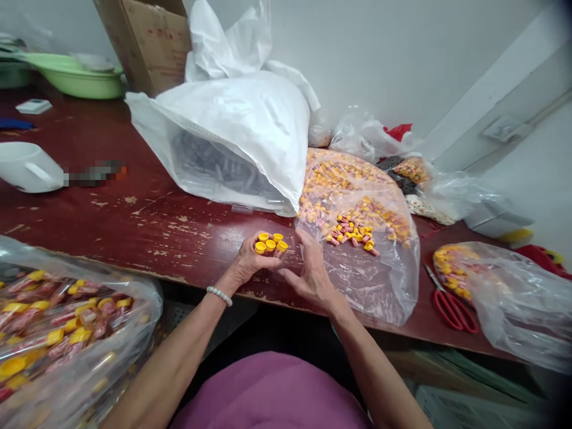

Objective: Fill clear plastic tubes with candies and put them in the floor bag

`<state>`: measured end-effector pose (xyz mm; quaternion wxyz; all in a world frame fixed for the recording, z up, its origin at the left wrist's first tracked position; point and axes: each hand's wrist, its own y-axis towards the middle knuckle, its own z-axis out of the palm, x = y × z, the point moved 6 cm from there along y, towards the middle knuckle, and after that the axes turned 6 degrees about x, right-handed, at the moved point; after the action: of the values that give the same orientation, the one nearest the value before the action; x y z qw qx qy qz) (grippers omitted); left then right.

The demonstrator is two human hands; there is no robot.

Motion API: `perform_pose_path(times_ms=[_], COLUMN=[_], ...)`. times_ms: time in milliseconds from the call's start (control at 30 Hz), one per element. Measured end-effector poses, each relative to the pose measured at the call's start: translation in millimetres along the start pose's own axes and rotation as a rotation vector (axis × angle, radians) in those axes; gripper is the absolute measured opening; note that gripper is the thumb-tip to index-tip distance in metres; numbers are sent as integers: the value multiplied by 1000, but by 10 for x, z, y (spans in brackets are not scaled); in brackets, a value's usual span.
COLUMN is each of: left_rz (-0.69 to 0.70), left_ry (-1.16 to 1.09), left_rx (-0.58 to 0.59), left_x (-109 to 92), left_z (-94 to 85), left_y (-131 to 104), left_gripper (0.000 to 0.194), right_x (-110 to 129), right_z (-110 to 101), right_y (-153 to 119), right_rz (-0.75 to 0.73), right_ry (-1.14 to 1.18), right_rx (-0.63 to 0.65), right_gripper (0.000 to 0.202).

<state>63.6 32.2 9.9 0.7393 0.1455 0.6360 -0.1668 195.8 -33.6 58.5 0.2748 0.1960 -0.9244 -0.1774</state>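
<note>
Bunched upright in my left hand [248, 263] are several small tubes with yellow caps [270, 245], tops facing up, the fingers wrapped round them. Close by on the right, my right hand [313, 271] has thumb and fingers spread and holds nothing; its fingertips are near the edge of a clear plastic bag [370, 292]. Loose yellow caps with pink-patterned pieces [353, 229] lie in that bag's mouth. Behind my hands a white sack [250, 113] lies on its side, its mouth showing many clear tubes [214, 167].
At lower left stands a large clear bag [147, 292] of filled yellow-capped tubes. Red-handled scissors [453, 310] lie at right beside another bag [513, 310]. A white mug [29, 167], green basin [80, 77] and cardboard box [156, 44] stand at left on the worn red table [179, 238].
</note>
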Motion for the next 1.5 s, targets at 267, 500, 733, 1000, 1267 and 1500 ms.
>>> perform_pose_path(times_ms=[267, 500, 733, 1000, 1267, 1500], left_rz=[-33, -55, -62, -135, -24, -243], left_ry=[-331, -364, -302, -365, -47, 209], left_rx=[75, 89, 92, 33, -437, -981], left_x=[28, 0, -29, 14, -668, -593], left_z=[249, 317, 266, 24, -1405, -2613], left_y=[-343, -458, -592, -867, -1618, -2354], left_gripper=[39, 36, 25, 25, 23, 34], right_x=[266, 315, 533, 785, 677, 303], right_z=[210, 176, 269, 535, 358, 392], right_y=[-21, -91, -118, -62, -43, -197], right_rz=[-140, -98, -323, -427, -252, -191], right_ry=[6, 36, -32, -6, 130, 134], right_rx=[61, 57, 169, 176, 89, 103], right_gripper=[83, 73, 69, 60, 62, 37])
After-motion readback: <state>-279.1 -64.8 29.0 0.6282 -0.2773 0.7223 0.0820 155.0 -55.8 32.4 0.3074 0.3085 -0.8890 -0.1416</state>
